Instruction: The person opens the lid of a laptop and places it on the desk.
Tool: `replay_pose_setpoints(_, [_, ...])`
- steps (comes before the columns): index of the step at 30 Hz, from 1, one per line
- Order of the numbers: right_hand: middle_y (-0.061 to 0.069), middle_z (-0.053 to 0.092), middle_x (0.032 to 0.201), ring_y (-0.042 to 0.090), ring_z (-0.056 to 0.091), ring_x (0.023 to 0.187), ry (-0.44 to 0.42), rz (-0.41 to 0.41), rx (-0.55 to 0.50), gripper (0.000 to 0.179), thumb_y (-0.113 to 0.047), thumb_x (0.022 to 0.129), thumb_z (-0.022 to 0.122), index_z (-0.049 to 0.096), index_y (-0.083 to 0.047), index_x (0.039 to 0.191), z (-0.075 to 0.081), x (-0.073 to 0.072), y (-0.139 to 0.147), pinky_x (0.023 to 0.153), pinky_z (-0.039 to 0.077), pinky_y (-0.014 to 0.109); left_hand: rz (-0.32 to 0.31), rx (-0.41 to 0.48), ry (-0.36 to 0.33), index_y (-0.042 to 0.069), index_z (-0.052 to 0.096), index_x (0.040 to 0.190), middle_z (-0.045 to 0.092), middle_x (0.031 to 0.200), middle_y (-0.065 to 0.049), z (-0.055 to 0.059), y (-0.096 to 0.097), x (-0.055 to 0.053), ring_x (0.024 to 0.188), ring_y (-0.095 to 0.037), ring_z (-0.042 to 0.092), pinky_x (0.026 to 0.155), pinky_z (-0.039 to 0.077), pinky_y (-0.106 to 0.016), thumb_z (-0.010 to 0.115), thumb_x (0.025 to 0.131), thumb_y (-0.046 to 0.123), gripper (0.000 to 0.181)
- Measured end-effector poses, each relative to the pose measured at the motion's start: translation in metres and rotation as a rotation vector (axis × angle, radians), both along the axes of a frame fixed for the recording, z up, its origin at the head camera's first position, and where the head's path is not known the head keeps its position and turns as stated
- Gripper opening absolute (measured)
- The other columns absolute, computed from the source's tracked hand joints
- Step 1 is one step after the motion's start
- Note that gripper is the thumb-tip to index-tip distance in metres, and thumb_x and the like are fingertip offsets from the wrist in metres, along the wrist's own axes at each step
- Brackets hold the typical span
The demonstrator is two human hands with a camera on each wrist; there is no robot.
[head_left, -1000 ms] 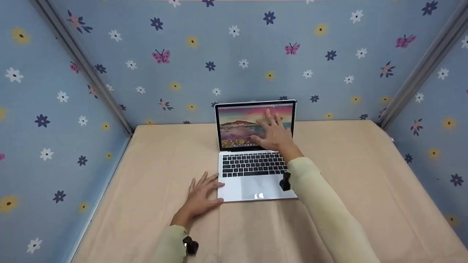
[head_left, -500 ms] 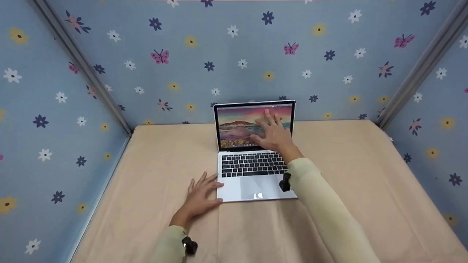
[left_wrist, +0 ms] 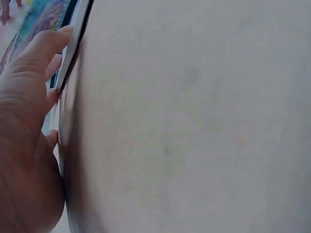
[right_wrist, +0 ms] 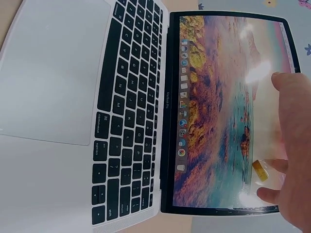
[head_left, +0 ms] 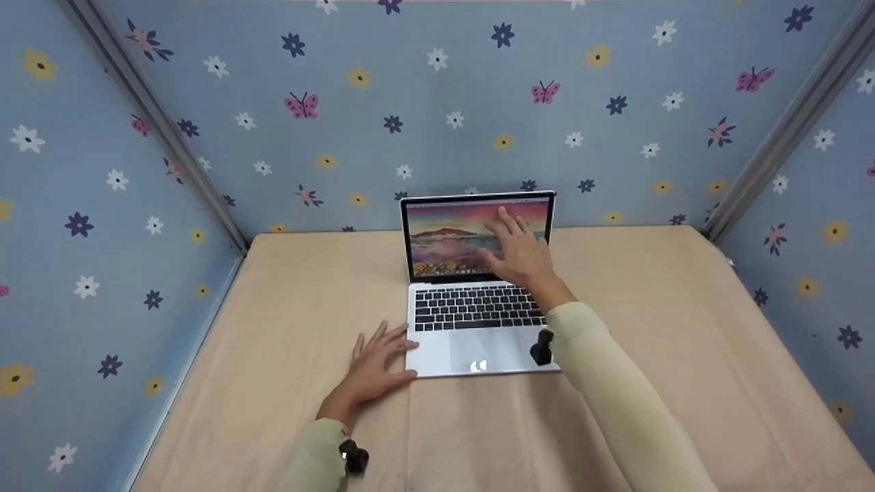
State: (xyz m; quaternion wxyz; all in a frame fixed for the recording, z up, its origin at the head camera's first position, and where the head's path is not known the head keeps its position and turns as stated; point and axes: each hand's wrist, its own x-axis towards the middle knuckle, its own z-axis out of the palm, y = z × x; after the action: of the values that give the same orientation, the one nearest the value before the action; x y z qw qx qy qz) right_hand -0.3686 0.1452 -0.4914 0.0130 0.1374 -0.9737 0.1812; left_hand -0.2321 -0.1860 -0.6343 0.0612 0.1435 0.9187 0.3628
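A silver laptop (head_left: 431, 352) lies with its lid raised and its screen (head_left: 444, 249) lit by a colourful landscape picture. In front of the screen's right half is my right hand (head_left: 523, 256), its fingers spread; whether every fingertip touches the glass is unclear. The right wrist view shows the fingers (right_wrist: 272, 194) close to the screen beside a small yellow patch (right_wrist: 260, 170) whose kind I cannot tell. My left hand (head_left: 372, 369) rests on the table by the laptop's front left corner, thumb and a finger touching its edge.
A beige cloth (head_left: 307, 307) covers the table under the laptop. Behind stands a blue wall (head_left: 383, 89) with flowers and butterflies, close to the lid. Similar side panels (head_left: 82, 287) border the table left and right. Each sleeve carries a small black camera (head_left: 542, 347).
My right hand and forearm have shifted slightly right and down over the screen. The lid's top right corner appears slightly lower. My left hand keeps its place.
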Motion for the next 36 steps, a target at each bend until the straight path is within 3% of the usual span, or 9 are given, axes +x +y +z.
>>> replay_pose_setpoints(14, [0.005, 0.019, 0.192, 0.037, 0.02, 0.179, 0.029, 0.001, 0.002, 0.067, -0.051, 0.114, 0.06, 0.043, -0.027, 0.174, 0.001, 0.004, 0.002, 0.133, 0.028, 0.084, 0.002, -0.029, -0.027, 0.025, 0.076, 0.143, 0.045, 0.182, -0.005, 0.004, 0.001, -0.002, 0.177, -0.05, 0.018, 0.137, -0.003, -0.085, 0.087, 0.094, 0.044, 0.053])
replay_pose_setpoints(22, [0.002, 0.009, 0.194, 0.038, 0.012, 0.18, -0.016, 0.003, 0.01, 0.071, -0.053, 0.114, 0.06, 0.039, -0.028, 0.176, -0.002, -0.002, -0.002, 0.134, 0.026, 0.084, 0.004, -0.024, -0.003, 0.024, 0.077, 0.141, 0.048, 0.18, -0.007, 0.004, 0.0, 0.0, 0.175, -0.053, 0.022, 0.136, -0.002, -0.087, 0.089, 0.093, 0.042, 0.052])
replay_pose_setpoints(36, [0.005, 0.004, 0.194, 0.041, 0.005, 0.181, -0.056, 0.002, 0.028, 0.077, -0.06, 0.112, 0.056, 0.037, -0.024, 0.177, -0.007, -0.014, -0.004, 0.133, 0.029, 0.084, 0.005, 0.007, -0.005, 0.024, 0.077, 0.141, 0.047, 0.181, -0.007, 0.001, 0.001, 0.001, 0.176, -0.052, 0.02, 0.136, -0.005, -0.085, 0.088, 0.093, 0.041, 0.052])
